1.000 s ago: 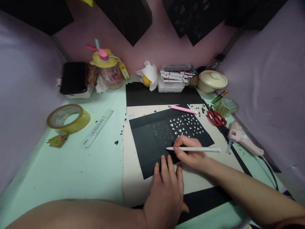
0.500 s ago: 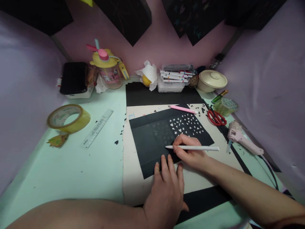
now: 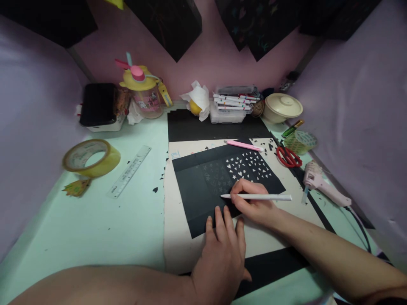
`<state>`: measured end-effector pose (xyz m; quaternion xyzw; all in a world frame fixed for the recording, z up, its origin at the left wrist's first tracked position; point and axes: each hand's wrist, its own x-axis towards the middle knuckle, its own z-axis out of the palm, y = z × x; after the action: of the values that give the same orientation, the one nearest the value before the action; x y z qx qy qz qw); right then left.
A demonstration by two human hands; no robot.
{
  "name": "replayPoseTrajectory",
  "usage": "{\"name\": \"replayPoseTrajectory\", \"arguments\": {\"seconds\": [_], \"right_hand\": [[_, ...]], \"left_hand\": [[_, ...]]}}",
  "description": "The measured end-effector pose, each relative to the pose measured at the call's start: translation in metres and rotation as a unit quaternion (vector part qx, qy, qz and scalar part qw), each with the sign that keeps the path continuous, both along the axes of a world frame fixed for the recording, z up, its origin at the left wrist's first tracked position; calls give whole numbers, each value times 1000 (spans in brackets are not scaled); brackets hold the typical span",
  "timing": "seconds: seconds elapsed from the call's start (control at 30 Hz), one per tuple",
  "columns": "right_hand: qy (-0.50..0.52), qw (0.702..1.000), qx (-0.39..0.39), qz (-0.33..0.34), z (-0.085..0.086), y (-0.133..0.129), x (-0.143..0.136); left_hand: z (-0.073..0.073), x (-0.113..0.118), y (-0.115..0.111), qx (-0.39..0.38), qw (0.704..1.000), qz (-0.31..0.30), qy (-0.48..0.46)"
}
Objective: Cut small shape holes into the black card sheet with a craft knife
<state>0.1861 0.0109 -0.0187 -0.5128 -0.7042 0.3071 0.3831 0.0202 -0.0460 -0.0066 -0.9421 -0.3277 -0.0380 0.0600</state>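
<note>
A black paper (image 3: 193, 190) lies tilted on a white sheet (image 3: 178, 250). Small hearts, stars and triangles are cut through its right part, and faint drawn outlines show in its middle. My right hand (image 3: 254, 205) grips a white pen (image 3: 270, 197), whose tip rests at the black paper just below the outlines. Flat with fingers spread, my left hand (image 3: 222, 250) presses the paper's lower edge and holds nothing. A pink cutter (image 3: 244, 145) lies across the paper's top edge.
To the left are a tape roll (image 3: 111, 163) and a clear ruler (image 3: 129, 171). Red scissors (image 3: 288, 157) and a glue gun (image 3: 327, 188) lie right. Behind stand a bottle (image 3: 148, 99), a box of pens (image 3: 230, 112) and a lidded bowl (image 3: 282, 108). Black scraps are scattered about.
</note>
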Motion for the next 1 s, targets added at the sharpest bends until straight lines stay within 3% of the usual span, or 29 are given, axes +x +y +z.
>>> {"name": "replayPoseTrajectory", "arguments": {"seconds": [1.0], "right_hand": [[-18,1000,20,10,6,1,-1]], "left_hand": [[-1,0,1,-14,1000,-1,7]]}}
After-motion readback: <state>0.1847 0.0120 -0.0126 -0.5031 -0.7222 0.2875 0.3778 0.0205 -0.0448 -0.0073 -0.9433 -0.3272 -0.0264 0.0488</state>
